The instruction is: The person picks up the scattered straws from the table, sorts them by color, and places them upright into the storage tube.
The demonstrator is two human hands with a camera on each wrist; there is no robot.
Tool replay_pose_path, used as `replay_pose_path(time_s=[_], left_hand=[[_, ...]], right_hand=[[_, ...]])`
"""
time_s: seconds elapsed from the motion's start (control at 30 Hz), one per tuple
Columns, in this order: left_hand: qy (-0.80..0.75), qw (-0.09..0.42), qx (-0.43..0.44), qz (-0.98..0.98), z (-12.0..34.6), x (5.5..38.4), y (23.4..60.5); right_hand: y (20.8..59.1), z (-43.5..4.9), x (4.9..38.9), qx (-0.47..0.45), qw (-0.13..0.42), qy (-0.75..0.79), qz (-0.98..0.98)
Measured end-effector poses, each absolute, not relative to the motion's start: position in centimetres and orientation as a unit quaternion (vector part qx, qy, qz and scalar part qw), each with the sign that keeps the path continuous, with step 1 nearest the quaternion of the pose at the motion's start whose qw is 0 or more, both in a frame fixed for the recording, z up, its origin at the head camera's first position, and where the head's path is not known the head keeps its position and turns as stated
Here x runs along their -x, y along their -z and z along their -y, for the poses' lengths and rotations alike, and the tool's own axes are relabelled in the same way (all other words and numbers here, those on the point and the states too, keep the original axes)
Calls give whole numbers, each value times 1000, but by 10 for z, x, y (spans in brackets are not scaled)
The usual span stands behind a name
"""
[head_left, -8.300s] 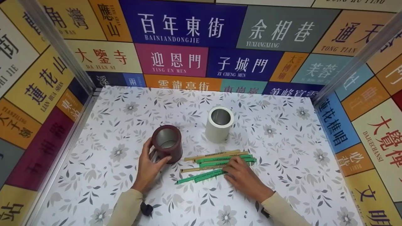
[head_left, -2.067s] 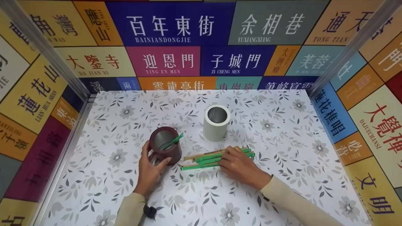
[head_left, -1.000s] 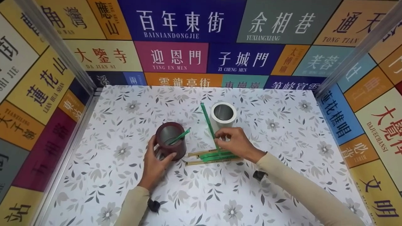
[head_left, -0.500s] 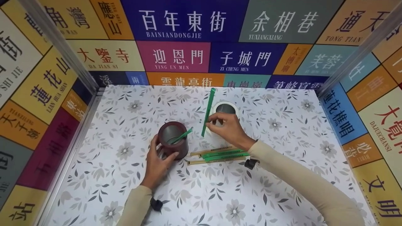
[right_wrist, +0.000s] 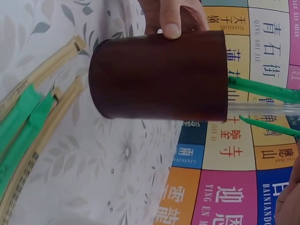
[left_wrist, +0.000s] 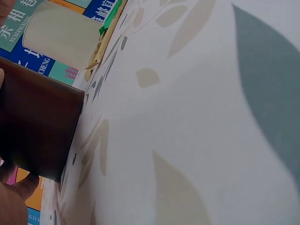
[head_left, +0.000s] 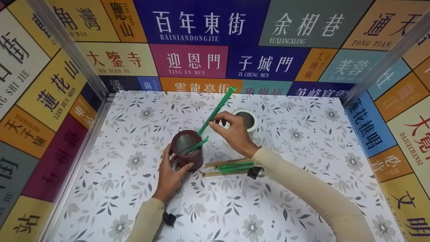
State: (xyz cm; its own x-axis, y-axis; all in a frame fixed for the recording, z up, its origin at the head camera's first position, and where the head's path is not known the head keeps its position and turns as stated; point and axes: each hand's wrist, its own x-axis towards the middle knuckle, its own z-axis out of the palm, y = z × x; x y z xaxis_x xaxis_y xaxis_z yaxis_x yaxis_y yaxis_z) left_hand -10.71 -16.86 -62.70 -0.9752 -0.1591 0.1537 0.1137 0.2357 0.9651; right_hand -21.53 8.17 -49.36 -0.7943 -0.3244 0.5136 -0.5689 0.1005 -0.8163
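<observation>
In the head view my left hand point(head_left: 171, 178) grips a dark maroon cylindrical cup point(head_left: 197, 160), thumb at its front and fingers round its left side. The cup stands upright. One slim green wrapped stick point(head_left: 200, 143), like a wrapped straw, leans inside and pokes over the right rim. My right hand point(head_left: 235, 132) pinches another green wrapped stick point(head_left: 218, 109), held slanted with its lower end close to the cup's rim. In the right wrist view that held stick's tip point(right_wrist: 248, 120) shows just beyond the mouth of the maroon cup point(right_wrist: 159, 77), apart from it.
A cream cup point(head_left: 254, 122) stands behind my right hand, partly covered by it. Several green sticks point(head_left: 231, 167) and tan sticks point(head_left: 223, 162) lie in a loose row right of the maroon cup, partly under my right forearm. Sign-covered walls point(head_left: 188, 60) enclose the floral table.
My right hand has picked a green stick from the pile, raised it past the cream cup and brought it left to the maroon cup. Earlier, one green stick came to be in that cup.
</observation>
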Motion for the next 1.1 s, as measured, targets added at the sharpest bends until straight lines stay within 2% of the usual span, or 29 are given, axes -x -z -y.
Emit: replay_pose_path(time_s=[0.23, 0.53, 0.77, 1.1], left_hand=[[614, 112, -12, 781, 168, 106, 626], [624, 114, -3, 773, 166, 107, 626], [617, 127, 20, 777, 167, 110, 627], [620, 116, 0, 776, 170, 108, 628]], right_hand=[[502, -66, 211, -305, 61, -598, 739], [511, -58, 208, -298, 44, -577, 759], [511, -78, 206, -318, 22, -554, 769], [533, -121, 197, -321, 13, -543, 776]])
